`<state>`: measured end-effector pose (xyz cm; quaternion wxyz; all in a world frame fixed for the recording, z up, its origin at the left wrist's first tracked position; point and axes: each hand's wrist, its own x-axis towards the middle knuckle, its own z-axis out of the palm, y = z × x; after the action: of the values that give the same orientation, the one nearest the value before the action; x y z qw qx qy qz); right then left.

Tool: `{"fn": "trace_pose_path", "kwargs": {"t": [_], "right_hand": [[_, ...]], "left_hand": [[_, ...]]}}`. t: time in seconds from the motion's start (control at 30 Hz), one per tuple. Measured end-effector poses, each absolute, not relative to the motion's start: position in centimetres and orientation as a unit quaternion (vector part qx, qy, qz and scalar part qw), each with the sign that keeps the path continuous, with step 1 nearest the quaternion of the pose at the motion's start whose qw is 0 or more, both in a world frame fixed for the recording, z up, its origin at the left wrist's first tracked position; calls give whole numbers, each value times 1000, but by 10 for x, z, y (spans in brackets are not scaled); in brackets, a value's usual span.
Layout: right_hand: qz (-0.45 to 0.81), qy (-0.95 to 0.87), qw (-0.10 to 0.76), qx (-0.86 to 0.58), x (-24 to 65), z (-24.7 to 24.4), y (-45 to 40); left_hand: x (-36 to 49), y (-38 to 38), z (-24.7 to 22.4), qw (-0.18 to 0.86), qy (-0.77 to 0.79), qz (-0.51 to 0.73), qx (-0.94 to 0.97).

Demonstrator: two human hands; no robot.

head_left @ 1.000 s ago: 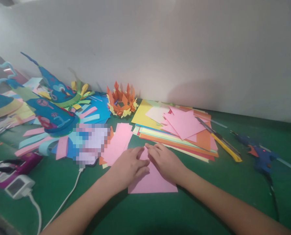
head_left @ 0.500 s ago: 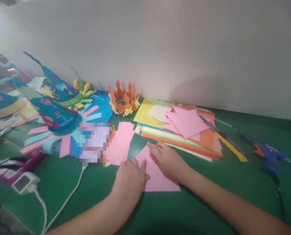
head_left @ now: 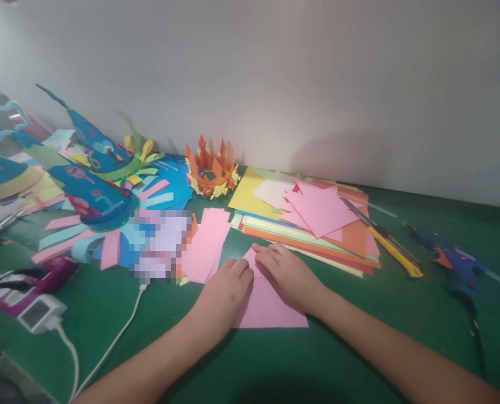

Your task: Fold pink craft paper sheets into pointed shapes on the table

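The left hand (head_left: 225, 293) and right hand (head_left: 288, 276) are touching pink paper (head_left: 267, 304), the right grip lying open on it, the left too hidden to tell.

The front sheet (head_left: 274, 308) is showing plain pink against the deep green counter (head_left: 338, 365). The crown (head_left: 211, 180) is blazing orange, with pale yellow running around its base. The paper stack (head_left: 308, 242) is mixing yellow, pink, orange, red and blue. The nearer pointed hat (head_left: 96, 193) is wearing blue patterned with pink shapes, its strips (head_left: 110, 251) alternating pink and light blue. The glue gun (head_left: 462, 272) is pairing blue with orange.
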<state>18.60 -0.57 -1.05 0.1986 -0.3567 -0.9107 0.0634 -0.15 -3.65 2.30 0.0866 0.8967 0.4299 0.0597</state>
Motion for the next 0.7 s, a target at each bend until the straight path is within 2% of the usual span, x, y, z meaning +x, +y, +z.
{"fn": "trace_pose_path", "kwargs": {"t": [0.17,0.43,0.6,0.7], "right_hand": [[108,-895,209,-380,184,-2,-6],[200,-852,241,-419,185,-1,-5],[246,-848,280,-377,196,-5,-2],[256,-857,262,-363,202,0,1]], "left_hand": [[-4,-36,23,71,423,9,903],[-2,-35,23,110,368,86,919],[2,-38,19,72,386,94,915],[2,-39,19,61,399,97,910]]}}
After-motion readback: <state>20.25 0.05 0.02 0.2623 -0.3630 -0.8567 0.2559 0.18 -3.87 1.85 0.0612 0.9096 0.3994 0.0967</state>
